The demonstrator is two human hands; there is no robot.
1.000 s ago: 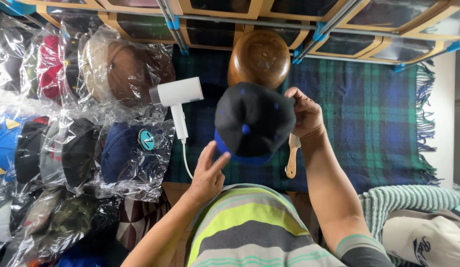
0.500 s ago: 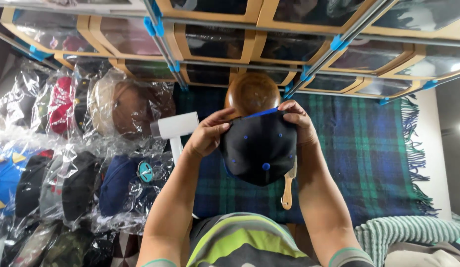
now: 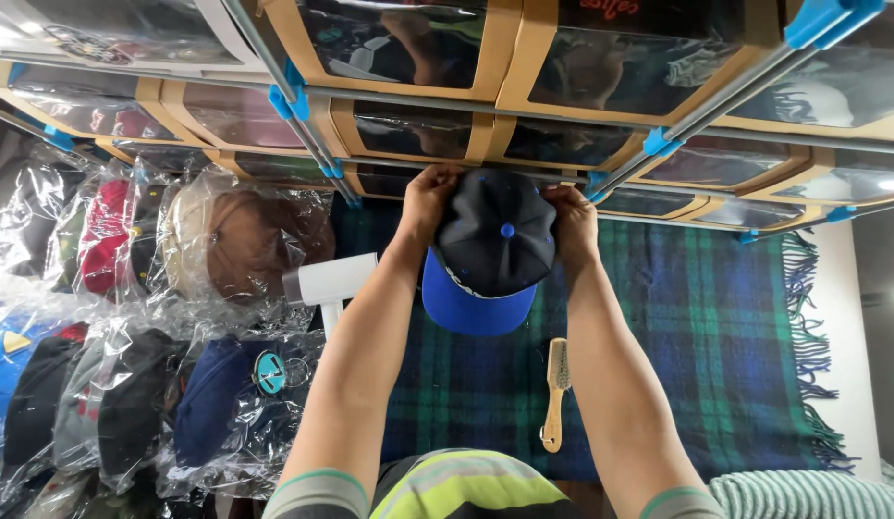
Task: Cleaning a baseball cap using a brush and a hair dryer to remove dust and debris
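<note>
A black cap with a blue brim and blue top button sits where the round wooden form stood, which it now hides. My left hand grips the cap's far left edge and my right hand grips its far right edge. Both arms reach forward over a dark blue and green plaid blanket. The brim points back toward me.
A white hair dryer lies left of the cap. A wooden brush rests on the blanket. Several caps in clear plastic bags pile at left. Stacked clear-fronted boxes on a metal rack stand behind.
Both hands turned the cap over and pushed it forward onto the wooden form, which is now covered. The brim now points toward me. The view tilted up toward the rack.
</note>
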